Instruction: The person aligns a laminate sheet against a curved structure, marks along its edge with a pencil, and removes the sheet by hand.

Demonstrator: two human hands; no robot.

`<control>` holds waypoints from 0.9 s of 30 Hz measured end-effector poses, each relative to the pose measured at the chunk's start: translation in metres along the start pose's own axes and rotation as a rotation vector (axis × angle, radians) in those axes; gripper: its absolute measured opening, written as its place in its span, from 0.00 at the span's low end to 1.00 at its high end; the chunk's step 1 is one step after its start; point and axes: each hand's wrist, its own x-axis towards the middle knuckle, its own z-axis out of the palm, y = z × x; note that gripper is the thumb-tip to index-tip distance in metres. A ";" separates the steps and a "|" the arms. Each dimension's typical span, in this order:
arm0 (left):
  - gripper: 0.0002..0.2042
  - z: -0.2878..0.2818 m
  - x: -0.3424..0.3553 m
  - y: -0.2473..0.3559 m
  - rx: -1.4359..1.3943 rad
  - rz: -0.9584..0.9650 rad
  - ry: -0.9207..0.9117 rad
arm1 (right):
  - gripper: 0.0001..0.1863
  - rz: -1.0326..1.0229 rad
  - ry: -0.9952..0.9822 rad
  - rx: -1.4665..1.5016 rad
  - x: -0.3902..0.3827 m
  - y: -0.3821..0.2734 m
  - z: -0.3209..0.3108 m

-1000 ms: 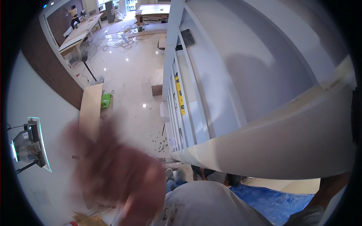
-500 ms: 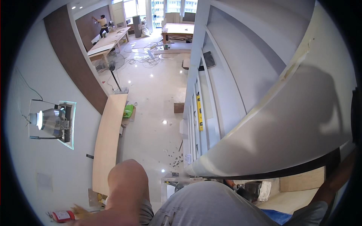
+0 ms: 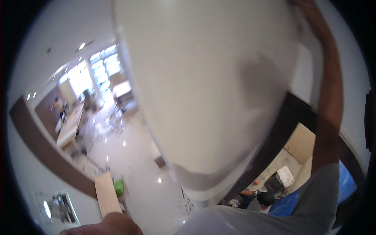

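A large smooth white panel point(image 3: 211, 94), with soft shadows across it, fills the middle of the view. My right arm point(image 3: 331, 98) stretches upward along its right side. At the top, my right hand point(image 3: 307, 6) is at the panel's upper right edge; its fingers are cut off by the frame, so I cannot see how they are placed. At the lower left shows part of my bent left arm point(image 3: 113, 225); the left hand itself is out of sight.
Below right, a co-worker point(image 3: 266, 198) is low beside a blue sheet point(image 3: 286, 203) and a black-and-white object point(image 3: 280, 181). Left are a long wooden board point(image 3: 105, 194), a green bag point(image 3: 118, 187) and a wall-mounted lamp point(image 3: 58, 209). Farther off stand a worktable point(image 3: 70, 125) and another person point(image 3: 58, 105).
My view has swung up and right, and the white panel now covers the shelving seen before. My right arm is now raised high. The left arm sits lower in view.
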 end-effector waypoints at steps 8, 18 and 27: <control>0.20 0.090 0.035 -0.029 0.218 0.057 -0.542 | 0.42 -0.275 -0.279 -0.178 0.018 -0.001 -0.035; 0.15 0.248 0.098 -0.067 0.194 0.505 -0.711 | 0.58 -0.066 -0.358 -0.028 0.031 0.000 -0.057; 0.07 0.321 0.150 -0.091 0.394 0.673 -0.838 | 0.74 -0.169 -0.414 0.108 -0.005 -0.002 -0.080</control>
